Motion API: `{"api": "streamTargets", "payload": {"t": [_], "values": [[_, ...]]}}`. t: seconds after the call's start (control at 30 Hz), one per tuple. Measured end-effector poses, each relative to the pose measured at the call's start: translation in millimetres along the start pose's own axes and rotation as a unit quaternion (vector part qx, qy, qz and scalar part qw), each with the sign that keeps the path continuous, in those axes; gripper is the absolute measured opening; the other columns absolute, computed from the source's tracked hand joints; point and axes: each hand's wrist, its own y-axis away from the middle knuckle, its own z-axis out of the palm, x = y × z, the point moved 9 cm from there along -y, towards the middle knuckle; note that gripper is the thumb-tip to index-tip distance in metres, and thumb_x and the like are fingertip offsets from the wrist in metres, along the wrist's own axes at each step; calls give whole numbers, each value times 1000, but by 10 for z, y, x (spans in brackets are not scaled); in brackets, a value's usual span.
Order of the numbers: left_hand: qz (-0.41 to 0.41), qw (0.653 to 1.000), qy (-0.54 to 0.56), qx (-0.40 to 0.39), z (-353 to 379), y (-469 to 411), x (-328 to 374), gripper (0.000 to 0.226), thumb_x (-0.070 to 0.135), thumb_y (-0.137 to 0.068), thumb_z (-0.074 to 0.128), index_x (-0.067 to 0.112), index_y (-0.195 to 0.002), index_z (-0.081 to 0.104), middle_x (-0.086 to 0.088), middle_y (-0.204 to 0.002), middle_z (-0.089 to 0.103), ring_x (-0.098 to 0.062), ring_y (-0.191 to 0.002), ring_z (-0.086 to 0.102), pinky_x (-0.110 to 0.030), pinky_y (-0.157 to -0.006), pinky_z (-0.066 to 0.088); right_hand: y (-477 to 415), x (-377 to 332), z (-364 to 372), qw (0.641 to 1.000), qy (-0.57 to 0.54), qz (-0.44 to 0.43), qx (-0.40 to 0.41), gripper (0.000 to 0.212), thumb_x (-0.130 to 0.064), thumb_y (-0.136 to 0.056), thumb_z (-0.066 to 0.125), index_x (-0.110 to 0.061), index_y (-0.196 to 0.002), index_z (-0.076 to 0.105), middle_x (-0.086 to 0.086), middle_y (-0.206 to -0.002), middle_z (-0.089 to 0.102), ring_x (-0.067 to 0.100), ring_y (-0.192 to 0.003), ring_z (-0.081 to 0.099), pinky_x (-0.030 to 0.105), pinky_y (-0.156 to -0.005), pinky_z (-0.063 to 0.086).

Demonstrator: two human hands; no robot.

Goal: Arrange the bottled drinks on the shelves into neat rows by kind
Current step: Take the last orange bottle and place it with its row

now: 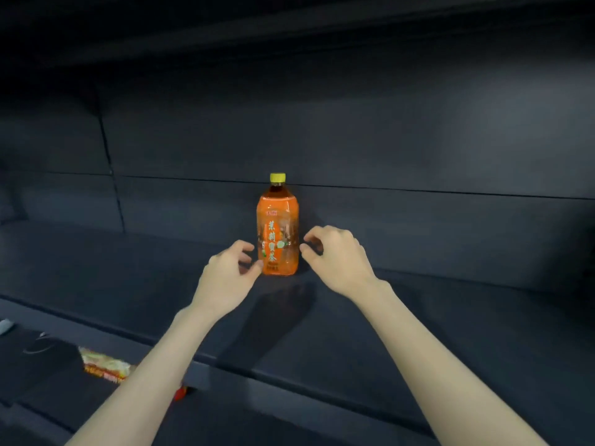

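One tea bottle [277, 226] with an orange label and a yellow cap stands upright near the back wall of a dark shelf [418, 317]. My left hand [228, 272] is just left of its lower half, fingers loosely curled, thumb tip close to or touching the label. My right hand [335, 255] hovers just right of the bottle with fingers loosely curled and a small gap to it. Neither hand wraps around the bottle.
The shelf's front edge [289, 384] runs diagonally below my forearms. On a lower level at the bottom left lie a light-coloured snack packet [104, 365] and something red [181, 392] partly hidden by my left arm. A shelf board overhead [289, 30] limits height.
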Motion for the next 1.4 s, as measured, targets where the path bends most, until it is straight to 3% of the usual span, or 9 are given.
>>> {"api": "streamTargets", "payload": {"t": [0.3, 0.47, 0.6, 0.77, 0.93, 1.0, 1.17, 1.3, 1.4], "values": [[-59, 982, 120, -130, 656, -1102, -671, 89, 41, -76, 74, 15, -144, 24, -9, -141, 43, -23, -119, 52, -34, -90, 48, -931, 418, 706, 986, -131, 103, 15, 62, -45, -88, 61, -16, -139, 40, 6, -138, 50, 25, -121, 54, 48, -97, 48], [-29, 961, 192, -199, 956, -1293, -715, 87, 40, -71, 79, 19, -138, 28, 4, -128, 53, -15, -115, 55, -38, -96, 49, -1149, 501, 1015, 954, -267, 136, -19, 70, -40, -87, 65, -15, -143, 31, 2, -139, 50, 12, -116, 52, 27, -91, 47], [-17, 939, 254, -231, 1081, -1309, -751, 88, 38, -71, 78, 23, -142, 27, 4, -131, 53, -13, -116, 55, -41, -100, 47, -1162, 543, 1181, 934, -315, 164, -34, 69, -45, -86, 63, -18, -143, 34, 1, -137, 53, 18, -122, 55, 38, -101, 48], [1, 924, 310, -225, 1006, -1235, -687, 72, 29, -71, 79, 25, -133, 43, 6, -120, 61, -13, -111, 60, -36, -94, 51, -1030, 475, 1080, 930, -324, 174, -1, 58, -41, -87, 63, -18, -137, 44, -1, -129, 60, 15, -115, 59, 41, -100, 49], [64, 893, 374, -242, 807, -948, -151, 66, 31, -68, 77, 27, -127, 48, 13, -110, 63, 6, -93, 63, -13, -69, 53, -570, 416, 584, 910, -350, 202, 91, 55, -43, -90, 56, -19, -136, 41, -5, -123, 60, 5, -101, 62, 17, -78, 54], [92, 877, 399, -250, 727, -773, 147, 69, 37, -67, 74, 27, -130, 46, 13, -114, 62, 1, -96, 64, -15, -70, 54, -336, 345, 298, 903, -358, 201, 124, 54, -46, -90, 53, -21, -135, 37, -9, -120, 58, 1, -97, 61, 12, -71, 53], [153, 827, 459, -286, 686, -164, 924, 66, 54, -73, 67, 32, -130, 44, 11, -119, 61, -7, -104, 64, -26, -82, 56, 313, 198, -420, 880, -378, 199, 205, 79, -64, -71, 48, -26, -137, 24, -9, -119, 57, 9, -102, 65, 29, -86, 56], [178, 798, 479, -320, 822, 434, 1485, 81, 77, -64, 57, 43, -135, 39, 5, -131, 54, -13, -112, 61, -35, -89, 55, 1040, 232, -980, 852, -381, 197, 302, 70, -60, -72, 51, -24, -131, 39, -4, -113, 65, 7, -96, 68, 28, -78, 58], [183, 758, 512, -361, 913, 1053, 2005, 60, 74, -79, 43, 49, -133, 34, 13, -128, 54, -3, -112, 59, -25, -87, 54, 1694, 306, -1395, 833, -372, 198, 359, 60, -55, -78, 55, -24, -128, 46, -2, -111, 67, 11, -97, 69, 30, -80, 58]]}}
